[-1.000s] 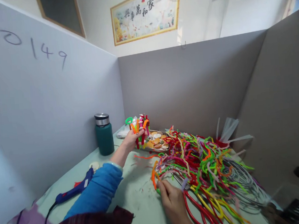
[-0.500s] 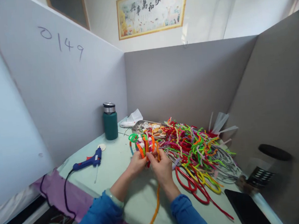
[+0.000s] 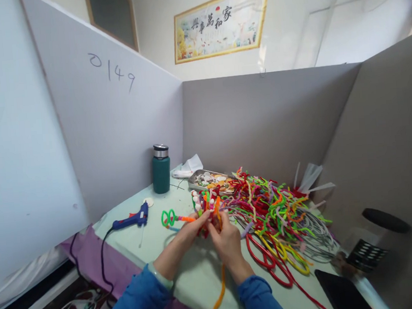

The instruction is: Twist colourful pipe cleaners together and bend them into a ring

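Between my hands is a colourful pipe-cleaner craft (image 3: 205,202) in red, green, orange and white, with two green loops (image 3: 168,218) sticking out at its left. My left hand (image 3: 192,227) is closed around its lower left part. On its right side, my right hand (image 3: 223,234) pinches an orange pipe cleaner (image 3: 218,297), whose long tail hangs down across the table toward me. My fingers partly cover the underside of the craft, so the exact grip points are hidden.
A heap of pipe cleaners (image 3: 268,202) lies at right, with a metal tray (image 3: 194,180) of small discs behind. A blue glue gun (image 3: 132,219) and a green bottle (image 3: 161,175) are at left. A black flat device (image 3: 338,289) lies front right. Grey partitions (image 3: 253,121) surround the table.
The craft has turned in my hands, so its green loops now point out to the left, apart from the body. The whole view has shifted slightly, moving the scene right and down.
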Demonstrator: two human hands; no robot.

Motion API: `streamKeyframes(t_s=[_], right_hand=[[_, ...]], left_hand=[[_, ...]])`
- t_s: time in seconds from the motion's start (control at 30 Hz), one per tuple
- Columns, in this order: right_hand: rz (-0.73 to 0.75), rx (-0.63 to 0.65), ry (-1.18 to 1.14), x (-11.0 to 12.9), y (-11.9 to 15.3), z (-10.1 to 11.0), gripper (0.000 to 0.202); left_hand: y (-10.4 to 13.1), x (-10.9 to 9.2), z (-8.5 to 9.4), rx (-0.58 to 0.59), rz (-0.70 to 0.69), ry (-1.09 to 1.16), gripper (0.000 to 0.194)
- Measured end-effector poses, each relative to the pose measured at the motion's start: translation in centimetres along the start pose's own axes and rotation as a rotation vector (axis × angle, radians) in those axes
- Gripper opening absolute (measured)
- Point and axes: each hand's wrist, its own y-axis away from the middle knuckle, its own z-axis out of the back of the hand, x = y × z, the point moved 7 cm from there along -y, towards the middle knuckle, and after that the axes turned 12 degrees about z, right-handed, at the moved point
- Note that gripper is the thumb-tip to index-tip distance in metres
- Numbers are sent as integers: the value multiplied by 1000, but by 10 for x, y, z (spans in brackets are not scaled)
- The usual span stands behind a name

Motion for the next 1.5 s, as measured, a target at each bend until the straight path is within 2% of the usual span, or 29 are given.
streamKeyframes(t_s=[0.07, 0.2, 0.33, 0.6, 0.73, 0.83, 0.97, 1.1, 1.27, 1.33, 1.4, 1.5], right_hand=[[29, -4, -14, 3, 0, -1, 30], [21, -68, -72, 2, 0, 3, 42], [-9, -68, -153, -3, -2, 1, 39], [-35, 10, -261, -6, -2, -12, 31], [-58, 48, -306, -6, -1, -14, 30], [-88, 43, -352, -6, -1, -13, 30], [-63, 38, -390, -1, -1, -9, 31], [-15, 73, -481, 4, -2, -8, 31], [-51, 40, -479, -4, -1, -7, 35], [-29, 56, -480, -2, -1, -8, 32], [-11, 82, -486, 3, -1, -11, 30], [-8, 131, -500, 8, 0, -16, 33]], left_hand=[[-1, -2, 0, -7, 13, 17, 32], [-1, -12, 2, 57, 57, 91, 31], [0, -24, 10, 142, 91, 212, 24], [9, -16, 15, 257, 150, 168, 26], [15, -13, 10, 294, 105, 155, 31], [18, -14, 9, 272, 66, 159, 34], [27, -17, 14, 176, 63, 124, 29], [43, -35, 12, 192, -16, 84, 24], [53, -51, 7, 191, -9, 125, 34], [50, -48, 8, 160, 24, 135, 34], [45, -37, 8, 137, 108, 130, 32], [34, -19, 7, 163, 195, 156, 36]])
